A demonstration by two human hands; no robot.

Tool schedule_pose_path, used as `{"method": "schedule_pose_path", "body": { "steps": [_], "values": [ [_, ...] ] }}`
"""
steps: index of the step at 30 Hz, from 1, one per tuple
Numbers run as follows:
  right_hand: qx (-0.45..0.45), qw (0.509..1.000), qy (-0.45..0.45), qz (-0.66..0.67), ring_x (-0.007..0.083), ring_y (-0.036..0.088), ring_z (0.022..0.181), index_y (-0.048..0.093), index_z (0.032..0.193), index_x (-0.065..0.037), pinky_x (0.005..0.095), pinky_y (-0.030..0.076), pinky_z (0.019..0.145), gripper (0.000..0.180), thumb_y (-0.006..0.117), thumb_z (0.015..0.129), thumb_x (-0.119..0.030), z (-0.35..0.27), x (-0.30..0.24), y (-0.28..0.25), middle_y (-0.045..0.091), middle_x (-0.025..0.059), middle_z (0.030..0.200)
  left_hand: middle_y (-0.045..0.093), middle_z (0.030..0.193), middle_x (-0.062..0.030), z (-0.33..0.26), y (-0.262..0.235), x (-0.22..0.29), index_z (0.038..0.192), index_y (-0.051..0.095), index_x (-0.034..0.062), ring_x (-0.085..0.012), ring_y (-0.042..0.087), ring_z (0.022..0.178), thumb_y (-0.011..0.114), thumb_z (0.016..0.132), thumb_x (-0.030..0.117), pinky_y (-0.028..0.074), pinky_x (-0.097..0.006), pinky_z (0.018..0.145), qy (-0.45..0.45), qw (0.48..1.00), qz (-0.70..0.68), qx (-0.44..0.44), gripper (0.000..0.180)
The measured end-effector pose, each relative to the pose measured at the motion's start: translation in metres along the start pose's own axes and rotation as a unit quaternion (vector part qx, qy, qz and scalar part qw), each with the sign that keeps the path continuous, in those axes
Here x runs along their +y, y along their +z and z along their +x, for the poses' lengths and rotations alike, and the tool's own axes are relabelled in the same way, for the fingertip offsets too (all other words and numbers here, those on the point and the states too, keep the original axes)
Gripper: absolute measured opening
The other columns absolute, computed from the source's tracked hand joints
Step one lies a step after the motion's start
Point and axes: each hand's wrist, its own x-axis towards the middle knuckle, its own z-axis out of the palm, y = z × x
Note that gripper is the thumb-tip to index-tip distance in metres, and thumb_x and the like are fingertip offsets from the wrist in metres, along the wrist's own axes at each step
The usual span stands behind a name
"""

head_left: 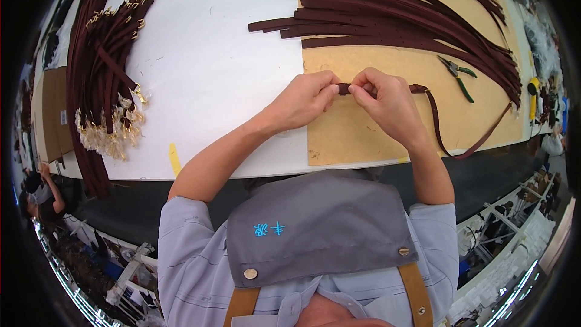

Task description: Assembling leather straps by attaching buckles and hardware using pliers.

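A thin dark maroon strap is pinched between my two hands over the near edge of the tan board. My left hand is closed, thumb against fingers, on its left end. Close beside it, my right hand has curled fingers pressed on the same piece, hiding part of it. A short dark section shows in the small gap between the hands. Beyond my right hand the strap carries a small gold-coloured fitting, then droops in a loop and rises toward the right side of the table.
Green-handled pliers lie open right of my hands. Loose maroon straps fan across the tan board. Far left lies a bundle of straps with gold hardware, some plastic-wrapped. A cardboard box and another person are at the left edge.
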Motion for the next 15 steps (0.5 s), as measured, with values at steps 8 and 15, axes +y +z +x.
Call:
{"method": "schedule_pose_path", "body": {
  "steps": [8,15],
  "values": [
    [0.101,0.988,-0.102,-0.064,0.0261,0.061,0.057,0.061,0.080,0.000,0.0370,0.046,0.052,0.011,0.064,0.083,-0.011,-0.004,0.008,0.016,0.063,0.0119,0.065,0.050,0.067,0.0020,0.001,0.003,0.002,0.102,0.058,0.0006,-0.0066,0.043,0.062,0.045,0.098,0.015,0.038,-0.025,0.058,-0.018,1.000,-0.001,0.002,0.020],
    [-0.063,0.993,-0.003,0.099,0.0141,0.049,0.049,0.062,0.078,0.003,0.0308,0.039,0.048,0.013,0.063,0.082,-0.009,0.008,0.020,-0.007,0.054,0.0082,0.056,0.050,0.067,0.0032,0.002,0.002,0.003,0.104,0.058,0.0012,-0.0053,0.041,0.061,0.045,0.099,0.015,0.036,-0.023,0.056,-0.028,0.999,0.001,-0.042,0.020]
  ]
}}
